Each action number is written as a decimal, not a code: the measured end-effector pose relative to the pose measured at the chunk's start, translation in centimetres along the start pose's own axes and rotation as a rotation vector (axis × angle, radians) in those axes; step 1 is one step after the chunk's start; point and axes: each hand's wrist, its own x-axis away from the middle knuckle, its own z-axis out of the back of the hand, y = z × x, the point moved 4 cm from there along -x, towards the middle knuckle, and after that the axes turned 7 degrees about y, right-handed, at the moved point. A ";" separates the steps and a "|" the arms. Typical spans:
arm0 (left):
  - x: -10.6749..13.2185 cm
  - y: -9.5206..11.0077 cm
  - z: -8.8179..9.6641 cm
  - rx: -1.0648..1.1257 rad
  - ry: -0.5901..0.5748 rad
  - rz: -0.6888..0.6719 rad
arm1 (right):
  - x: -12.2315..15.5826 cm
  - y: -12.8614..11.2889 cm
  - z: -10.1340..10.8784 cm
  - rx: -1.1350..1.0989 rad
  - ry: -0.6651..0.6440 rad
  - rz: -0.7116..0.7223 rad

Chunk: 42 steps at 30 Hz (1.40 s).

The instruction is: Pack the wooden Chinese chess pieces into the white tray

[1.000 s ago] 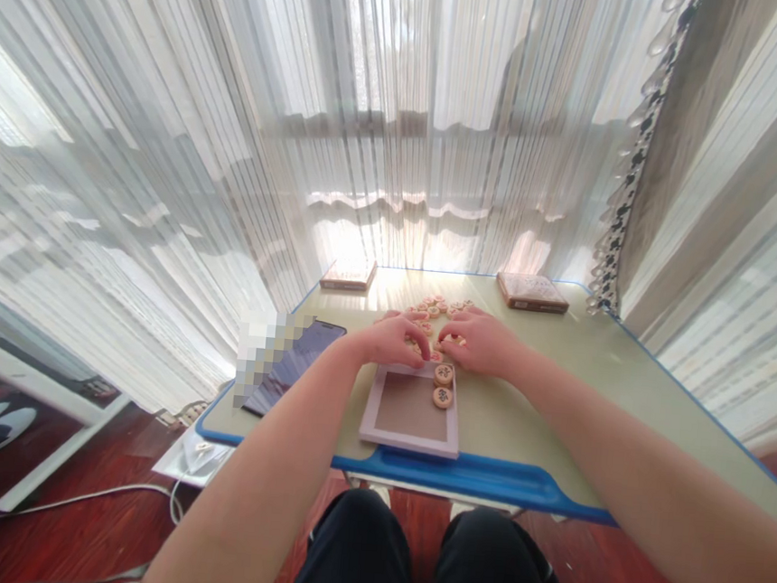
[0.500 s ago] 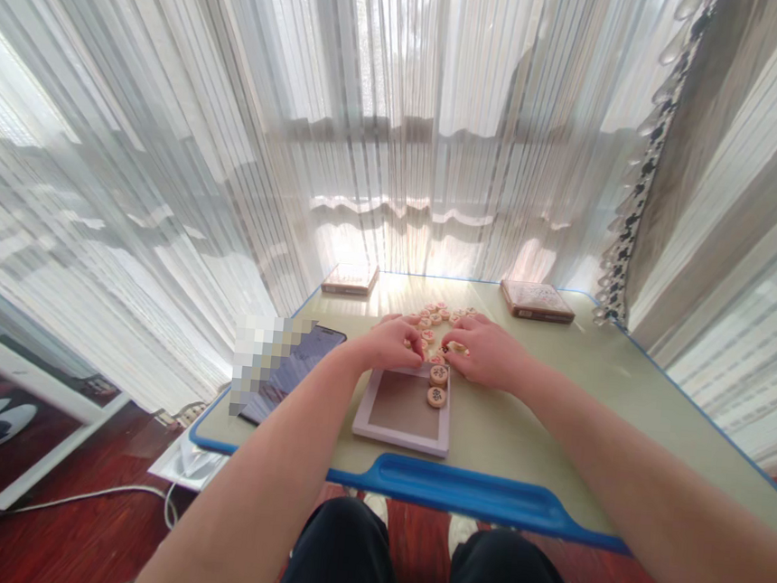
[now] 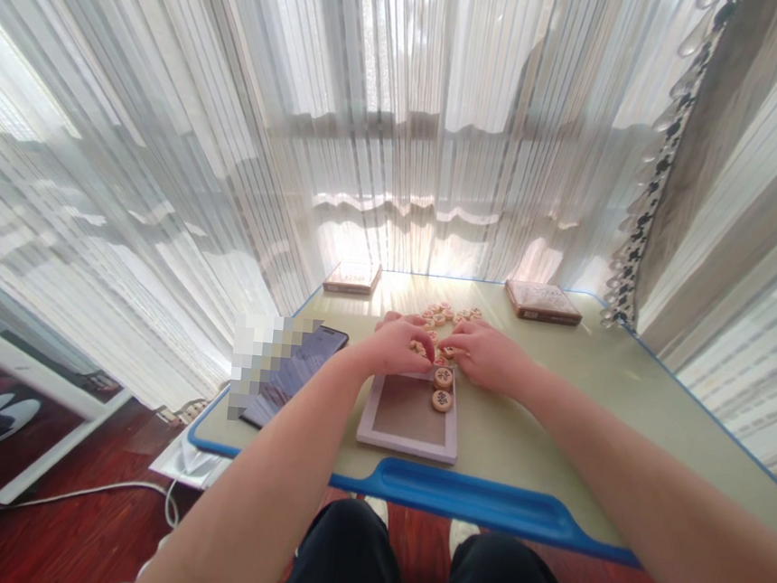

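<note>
The left hand (image 3: 397, 347) and right hand (image 3: 484, 354) sit close together, palms down, their fingers curled among round wooden Chinese chess pieces (image 3: 435, 318); whether either one grips a piece cannot be told. Two pieces (image 3: 442, 389) lie on the far right of a lilac-framed tray (image 3: 405, 449), just nearer than the fingers, and the rest crowd beyond the hands on a pale green desk (image 3: 541, 414) with blue trim. A partly pixelated phone (image 3: 304, 370) lies left of the tray, and a flat box (image 3: 352, 277) and another flat box (image 3: 543, 302) sit along the far edge before sheer white curtains (image 3: 444, 124).
</note>
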 end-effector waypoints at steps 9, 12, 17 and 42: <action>-0.2 0.0 0.0 0.030 0.013 -0.097 | -0.3 0.3 0.0 0.030 0.000 -0.061; -0.2 0.1 0.2 0.030 0.011 -0.116 | -0.2 0.4 0.0 0.022 0.008 -0.039; -0.5 0.0 0.1 0.048 0.016 -0.153 | 0.1 0.2 0.0 -0.012 0.042 0.018; -0.5 0.2 0.2 0.016 0.054 -0.110 | 0.1 0.9 0.2 0.010 -0.014 -0.051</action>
